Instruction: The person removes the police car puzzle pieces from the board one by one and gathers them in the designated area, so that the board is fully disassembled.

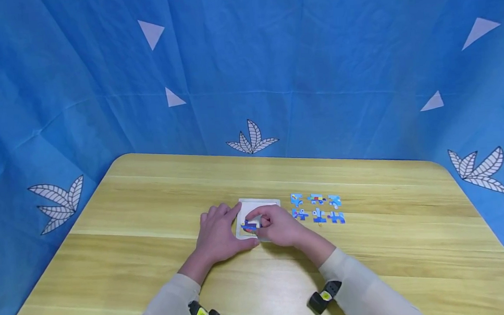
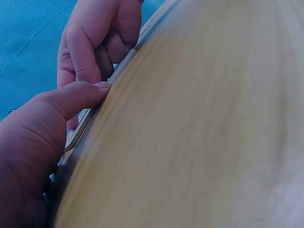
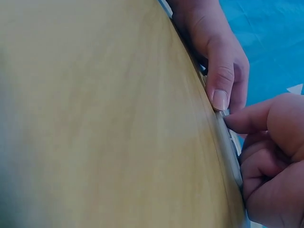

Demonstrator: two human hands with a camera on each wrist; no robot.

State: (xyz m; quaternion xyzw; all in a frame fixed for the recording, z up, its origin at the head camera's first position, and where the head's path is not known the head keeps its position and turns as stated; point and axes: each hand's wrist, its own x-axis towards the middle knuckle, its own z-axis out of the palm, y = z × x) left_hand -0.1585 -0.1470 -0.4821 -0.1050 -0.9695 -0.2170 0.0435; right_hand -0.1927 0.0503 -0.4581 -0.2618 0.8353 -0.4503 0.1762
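Note:
A small white puzzle tray (image 1: 260, 202) lies on the wooden table. My left hand (image 1: 218, 233) holds it along the left side, index finger at the far left corner and thumb at the near edge. Over the tray's near left part, my right hand (image 1: 278, 226) pinches a blue and purple jigsaw piece (image 1: 251, 225) between thumb and index finger. In the left wrist view the left thumb (image 2: 85, 97) bends onto the tray's edge. The right wrist view shows the right hand (image 3: 275, 159) low at the tray, its other fingers curled; the piece is hidden there.
Several loose blue jigsaw pieces (image 1: 318, 215) lie in two rows on the table (image 1: 391, 235) to the right of the tray. A blue curtain (image 1: 246, 56) with white leaf and triangle prints hangs behind the table and at its sides.

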